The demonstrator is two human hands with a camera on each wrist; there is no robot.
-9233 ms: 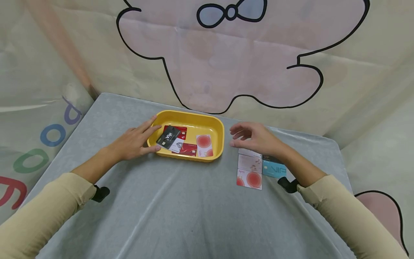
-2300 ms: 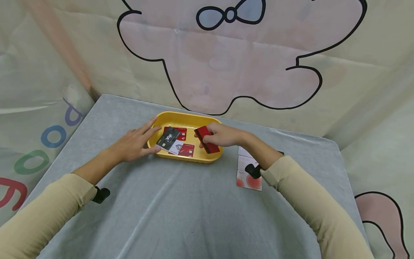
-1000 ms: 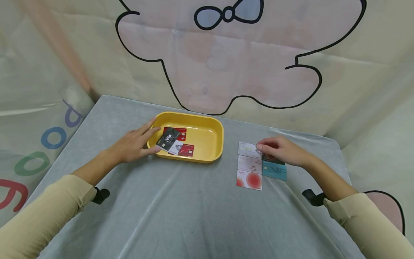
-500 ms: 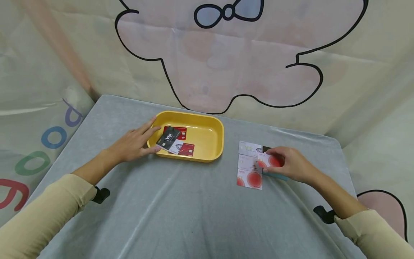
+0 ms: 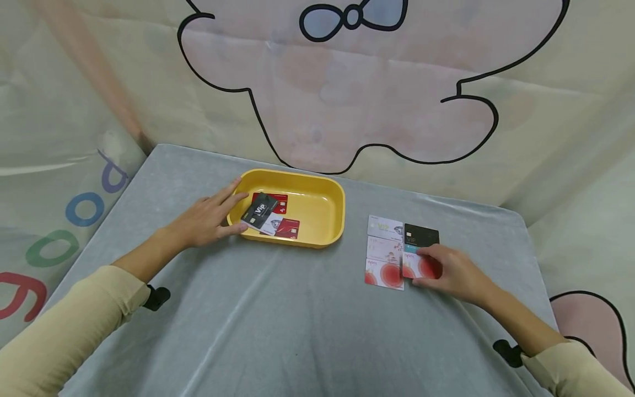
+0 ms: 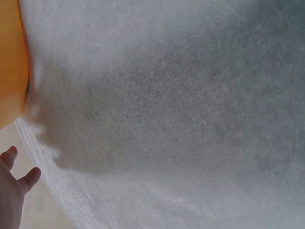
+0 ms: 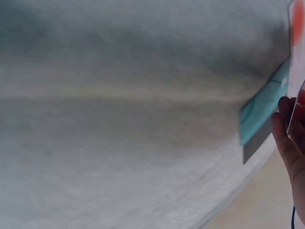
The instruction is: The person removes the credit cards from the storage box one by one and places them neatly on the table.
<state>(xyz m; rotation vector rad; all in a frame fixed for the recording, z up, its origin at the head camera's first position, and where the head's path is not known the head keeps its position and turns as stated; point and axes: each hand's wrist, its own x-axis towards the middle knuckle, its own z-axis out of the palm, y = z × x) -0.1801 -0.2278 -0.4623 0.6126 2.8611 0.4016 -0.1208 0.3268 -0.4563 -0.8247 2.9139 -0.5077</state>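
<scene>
Where legible, dark "Vip" card (image 5: 259, 212)

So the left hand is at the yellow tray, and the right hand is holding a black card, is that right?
Not quite: the card in the right hand is white with red print, not black; the head view shows it. The left hand is indeed at the yellow tray.

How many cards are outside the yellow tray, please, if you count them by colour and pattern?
Pale cards with red circles: 2 (one flat, one in the right hand's fingers)
Other pale cards: 2
Black card: 1
Blue card, mostly covered in the head view: 1
Total: 6
</scene>
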